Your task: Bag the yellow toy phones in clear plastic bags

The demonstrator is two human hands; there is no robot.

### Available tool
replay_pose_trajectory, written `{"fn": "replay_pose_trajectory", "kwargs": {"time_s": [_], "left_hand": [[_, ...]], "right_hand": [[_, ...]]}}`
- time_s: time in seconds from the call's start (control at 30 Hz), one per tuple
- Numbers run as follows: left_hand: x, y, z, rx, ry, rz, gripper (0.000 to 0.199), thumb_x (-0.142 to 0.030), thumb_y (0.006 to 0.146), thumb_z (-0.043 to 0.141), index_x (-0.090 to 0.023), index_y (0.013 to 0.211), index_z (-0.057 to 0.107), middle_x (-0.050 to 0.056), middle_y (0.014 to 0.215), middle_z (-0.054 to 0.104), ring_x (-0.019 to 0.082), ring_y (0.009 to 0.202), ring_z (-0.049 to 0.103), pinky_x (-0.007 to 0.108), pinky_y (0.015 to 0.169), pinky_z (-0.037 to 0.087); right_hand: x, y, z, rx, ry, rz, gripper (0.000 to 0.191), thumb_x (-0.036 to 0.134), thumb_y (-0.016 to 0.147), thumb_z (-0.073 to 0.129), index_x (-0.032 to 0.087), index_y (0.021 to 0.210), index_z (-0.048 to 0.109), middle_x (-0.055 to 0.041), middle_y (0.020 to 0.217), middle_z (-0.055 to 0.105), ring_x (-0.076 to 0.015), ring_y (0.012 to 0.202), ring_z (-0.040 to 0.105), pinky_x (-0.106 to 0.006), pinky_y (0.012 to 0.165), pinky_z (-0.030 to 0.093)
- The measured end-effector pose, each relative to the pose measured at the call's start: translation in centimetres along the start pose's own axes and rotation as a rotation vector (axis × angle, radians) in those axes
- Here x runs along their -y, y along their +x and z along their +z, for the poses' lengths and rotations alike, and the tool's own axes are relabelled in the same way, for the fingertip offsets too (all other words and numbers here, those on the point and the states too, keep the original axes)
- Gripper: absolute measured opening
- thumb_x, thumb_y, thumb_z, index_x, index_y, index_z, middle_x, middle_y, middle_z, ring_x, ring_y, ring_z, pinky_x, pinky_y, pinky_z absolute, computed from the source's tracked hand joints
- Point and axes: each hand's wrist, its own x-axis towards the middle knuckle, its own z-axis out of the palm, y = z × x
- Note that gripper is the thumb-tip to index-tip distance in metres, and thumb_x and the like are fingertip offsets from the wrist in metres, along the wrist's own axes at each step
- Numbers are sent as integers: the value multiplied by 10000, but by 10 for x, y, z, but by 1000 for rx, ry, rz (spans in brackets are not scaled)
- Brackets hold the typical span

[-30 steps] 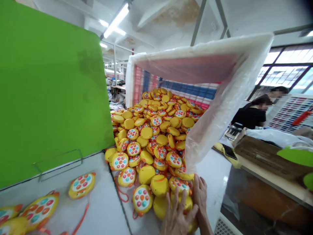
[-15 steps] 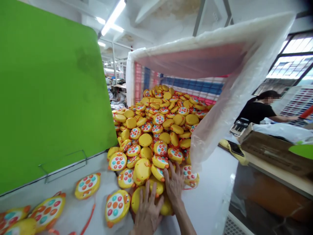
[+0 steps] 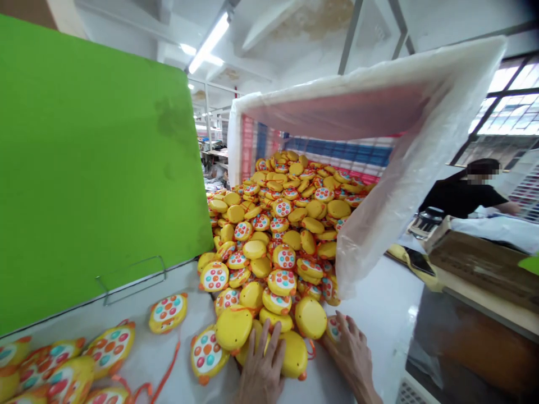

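Observation:
Yellow duck-shaped toys (image 3: pixel 311 317) with white panels of coloured round buttons and orange cords spill in a heap from a tipped crate (image 3: pixel 244 146) onto the pale tabletop (image 3: pixel 379 314). At the heap's near edge my left hand (image 3: pixel 263 362) lies open, fingers spread over several toys that show their plain yellow sides. To its right, my right hand (image 3: pixel 351 348) is open, fingers stretched over a button-sided toy (image 3: pixel 334 328) that it partly covers. One button-sided toy (image 3: pixel 208 352) lies just left of my left hand.
A green panel (image 3: pixel 96 163) with a wire handle (image 3: pixel 135 280) stands at left. Loose toys (image 3: pixel 112 348) and orange cord lie before it. Clear plastic sheeting (image 3: pixel 362 235) drapes the crate. At right are a cardboard box (image 3: pixel 480 264), a phone (image 3: pixel 416 259) and a person (image 3: pixel 463 193).
My right hand has moved right and down, off the middle of the heap's edge onto a toy at the right. My left hand stays on the near toys. Toys at the front edge have shifted.

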Motion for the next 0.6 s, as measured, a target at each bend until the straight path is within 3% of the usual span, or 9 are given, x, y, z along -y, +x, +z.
{"fn": "replay_pose_trajectory", "kwargs": {"time_s": [0.17, 0.23, 0.33, 0.4, 0.47, 0.53, 0.6], "left_hand": [[1, -34, -5, -126, -176, 49, 405, -409, 808, 523, -192, 1145, 583, 149, 1191, 622, 310, 1143, 531, 408, 932, 419], [-5, -51, -11, -119, -465, -152, 372, -422, 837, 484, -197, 1105, 610, 127, 1073, 680, 263, 1054, 598, 337, 902, 467], [-17, -58, -33, 65, -1139, -743, 438, -498, 831, 458, -185, 1099, 606, 119, 967, 700, 221, 881, 657, 275, 727, 535], [-19, -51, -52, 200, -1537, -1043, 615, -594, 767, 494, -160, 1201, 531, 138, 1012, 675, 224, 810, 660, 268, 590, 531], [-14, -43, -71, 235, -1782, -1163, 699, -613, 711, 562, -153, 1234, 503, 135, 1070, 650, 224, 842, 645, 276, 629, 527], [-6, -43, -86, 197, -1897, -1172, 642, -547, 659, 669, -157, 1160, 571, 108, 1035, 666, 226, 885, 629, 293, 739, 514], [-1, -52, -96, 142, -1967, -1236, 588, -467, 614, 745, -166, 1100, 608, 83, 929, 694, 225, 856, 638, 318, 783, 502]], "right_hand": [[-7, -11, -23, -18, 56, -7, 696, 588, 670, 550, 149, 1207, 492, -181, 1204, 517, -364, 1018, 521, -478, 785, 489], [2, -26, -32, -52, 143, -81, 694, 566, 664, 579, 160, 1216, 470, -172, 1221, 506, -351, 1063, 510, -476, 842, 477], [37, -57, -37, 29, 353, -275, 654, 403, 677, 648, 198, 1257, 428, -139, 1255, 501, -321, 1120, 501, -463, 912, 454], [68, -80, -34, 159, 511, -393, 684, 280, 650, 682, 215, 1283, 430, -117, 1277, 515, -318, 1152, 492, -463, 948, 433], [95, -101, -29, 345, 642, -483, 740, 209, 588, 719, 235, 1285, 471, -94, 1285, 541, -340, 1177, 479, -490, 976, 406], [111, -118, -27, 494, 739, -513, 777, 187, 538, 759, 260, 1269, 506, -74, 1289, 547, -365, 1203, 455, -525, 987, 387], [116, -129, -29, 524, 803, -467, 793, 209, 520, 797, 282, 1258, 515, -61, 1308, 529, -375, 1227, 425, -555, 999, 358]]}}
